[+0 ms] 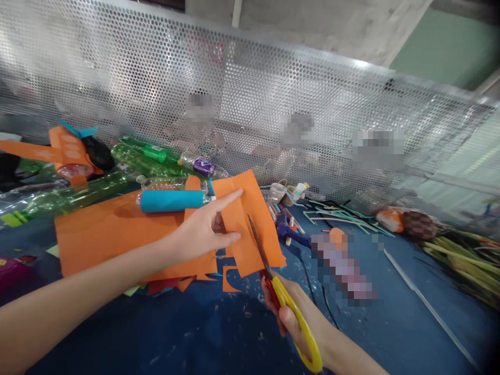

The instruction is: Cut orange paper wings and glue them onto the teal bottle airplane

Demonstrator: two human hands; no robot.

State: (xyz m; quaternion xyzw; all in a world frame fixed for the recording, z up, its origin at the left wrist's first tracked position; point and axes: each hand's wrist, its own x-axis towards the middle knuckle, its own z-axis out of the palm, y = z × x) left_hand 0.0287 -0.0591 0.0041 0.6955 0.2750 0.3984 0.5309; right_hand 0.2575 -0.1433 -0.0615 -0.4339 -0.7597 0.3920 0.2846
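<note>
My left hand [207,229] grips a piece of orange paper [250,224] at its left side, index finger stretched along its face and the thumb lower down. My right hand [291,307] is closed round the handles of a pair of scissors [297,323], one yellow and one red. The scissor blades reach up from the paper's lower edge, and one blade lies over its face. Behind my left hand, a larger orange sheet [105,229] lies on the table, with a plastic bottle wrapped in blue paper [172,201] on it. An orange paper offcut [231,280] rests below the held piece.
Green plastic bottles [148,153] lie along a perforated metal screen [265,88]. At the left sits an orange paper plane [68,151]. A blue glue gun [292,234], thin straws [339,216], a white stick [422,297] and dry leaves [469,260] are on the right.
</note>
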